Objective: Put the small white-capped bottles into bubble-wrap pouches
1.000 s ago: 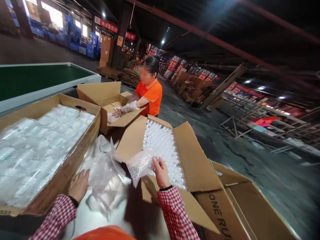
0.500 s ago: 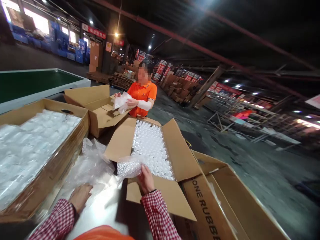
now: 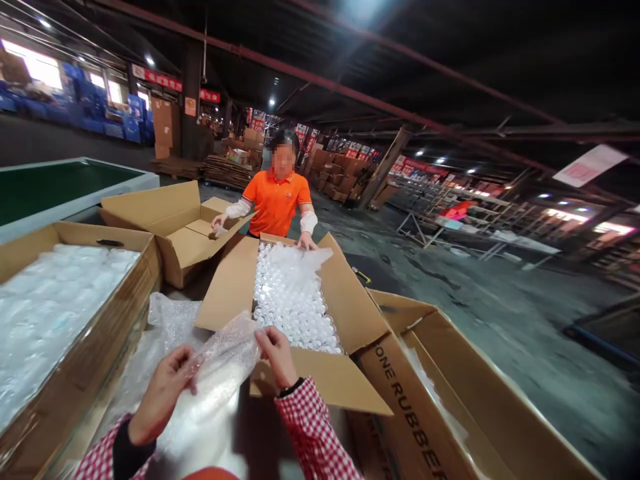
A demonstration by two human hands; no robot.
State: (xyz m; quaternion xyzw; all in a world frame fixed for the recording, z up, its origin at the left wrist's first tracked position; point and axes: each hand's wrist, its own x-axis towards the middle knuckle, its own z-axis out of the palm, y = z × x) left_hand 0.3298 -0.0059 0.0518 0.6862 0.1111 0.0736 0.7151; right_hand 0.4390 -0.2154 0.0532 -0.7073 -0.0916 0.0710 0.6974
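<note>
A clear bubble-wrap bag [image 3: 223,363] is stretched between my two hands just in front of me. My left hand [image 3: 163,393] pinches its left end and my right hand [image 3: 277,357] grips its right edge, both closed on it. Right behind the bag stands an open cardboard box [image 3: 350,313] packed with several small white caps [image 3: 295,313], with its near flap under my right wrist.
A person in an orange shirt [image 3: 275,203] stands across, one hand on the cap box, one in another open box [image 3: 175,230]. A long carton of clear plastic packs [image 3: 65,313] lies on the left. Loose plastic film [image 3: 167,320], an empty carton [image 3: 450,400] at right, a green conveyor [image 3: 60,183].
My left hand has lifted off the table and taken hold of the bag, which my right hand drew out of the cap box. The person opposite has put a hand on the cap box.
</note>
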